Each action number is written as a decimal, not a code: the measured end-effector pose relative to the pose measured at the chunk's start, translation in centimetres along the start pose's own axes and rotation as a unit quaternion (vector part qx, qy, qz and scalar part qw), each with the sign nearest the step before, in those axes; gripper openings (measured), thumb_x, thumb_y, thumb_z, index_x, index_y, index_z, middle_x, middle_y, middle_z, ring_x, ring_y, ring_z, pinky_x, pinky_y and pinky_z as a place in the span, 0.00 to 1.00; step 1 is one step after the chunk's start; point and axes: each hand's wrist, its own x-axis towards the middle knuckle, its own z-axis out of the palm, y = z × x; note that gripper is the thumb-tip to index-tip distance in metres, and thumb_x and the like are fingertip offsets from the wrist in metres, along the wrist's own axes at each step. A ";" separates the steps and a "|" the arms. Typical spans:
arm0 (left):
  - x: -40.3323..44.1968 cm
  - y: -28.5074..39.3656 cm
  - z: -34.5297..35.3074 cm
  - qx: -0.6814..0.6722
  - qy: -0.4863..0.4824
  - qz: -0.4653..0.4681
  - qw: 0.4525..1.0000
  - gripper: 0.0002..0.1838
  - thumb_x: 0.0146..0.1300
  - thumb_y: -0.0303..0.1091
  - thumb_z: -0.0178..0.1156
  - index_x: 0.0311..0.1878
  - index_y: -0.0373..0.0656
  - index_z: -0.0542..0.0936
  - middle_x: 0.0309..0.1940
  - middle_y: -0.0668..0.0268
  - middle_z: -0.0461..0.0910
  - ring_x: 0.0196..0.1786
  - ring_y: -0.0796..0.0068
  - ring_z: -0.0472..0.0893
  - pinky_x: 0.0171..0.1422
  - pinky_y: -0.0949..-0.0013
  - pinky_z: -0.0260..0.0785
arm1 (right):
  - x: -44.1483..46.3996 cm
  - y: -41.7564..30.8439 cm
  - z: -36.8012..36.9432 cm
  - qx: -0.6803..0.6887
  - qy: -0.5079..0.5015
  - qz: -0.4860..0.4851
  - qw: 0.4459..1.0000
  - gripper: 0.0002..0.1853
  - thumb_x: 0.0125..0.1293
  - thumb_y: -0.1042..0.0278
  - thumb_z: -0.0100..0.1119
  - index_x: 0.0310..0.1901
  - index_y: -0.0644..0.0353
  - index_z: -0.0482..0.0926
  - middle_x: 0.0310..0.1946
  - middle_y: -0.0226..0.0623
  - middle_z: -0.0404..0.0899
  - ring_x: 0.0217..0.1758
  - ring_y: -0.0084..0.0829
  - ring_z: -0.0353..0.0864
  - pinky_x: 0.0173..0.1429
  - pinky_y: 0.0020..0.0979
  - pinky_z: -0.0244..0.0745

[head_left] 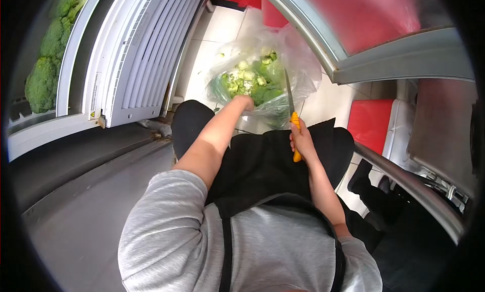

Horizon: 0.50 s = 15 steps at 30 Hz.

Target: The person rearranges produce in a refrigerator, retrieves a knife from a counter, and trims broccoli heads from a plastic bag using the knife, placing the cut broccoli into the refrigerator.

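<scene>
While right fingers (pixel 298 135) clamp the knife (pixel 295 119), blade axis forward, left fingers (pixel 247 103) are indiscernible.

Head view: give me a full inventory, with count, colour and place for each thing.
Plastic bag: one, clear, on the floor
Vegetable pieces: too many to count, green and pale, in the bag
Knife: one, orange handle, in the right hand
Broccoli heads: several, green, upper left
Slatted panel: one, whitish, left
Floor tiles: several, whitish, around the bag
Red-topped box: one, red and white, right
Apron: one, black, on the person
Shirt: one, grey, on the person
Hands: two, bare; left at the bag's near side, right around the handle
</scene>
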 end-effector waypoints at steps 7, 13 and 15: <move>1.4 2.7 -3.4 -0.463 0.164 -0.203 0.847 0.22 0.43 0.39 0.61 0.42 0.36 0.75 0.43 0.51 0.75 0.44 0.62 0.77 0.44 0.64 0.70 | 0.3 -0.2 0.2 -0.018 0.031 -0.013 0.999 0.25 0.64 0.58 0.45 0.61 0.52 0.56 0.16 0.29 0.65 0.12 0.20 0.65 0.16 0.24 0.63; 1.9 1.3 -1.3 -0.677 0.141 -0.179 0.700 0.43 0.37 0.44 0.69 0.55 0.38 0.57 0.39 0.57 0.74 0.38 0.60 0.75 0.36 0.61 0.70 | 0.0 -0.6 0.4 -0.034 0.012 0.012 0.999 0.26 0.66 0.58 0.44 0.64 0.51 0.52 0.19 0.28 0.64 0.13 0.17 0.63 0.15 0.21 0.61; 1.9 0.7 -1.2 -0.629 0.183 -0.180 0.734 0.41 0.37 0.45 0.69 0.53 0.36 0.61 0.39 0.54 0.74 0.39 0.59 0.75 0.38 0.60 0.70 | 0.1 -0.4 0.5 -0.039 0.002 -0.008 0.999 0.27 0.65 0.58 0.45 0.63 0.51 0.52 0.19 0.28 0.64 0.13 0.17 0.63 0.15 0.21 0.61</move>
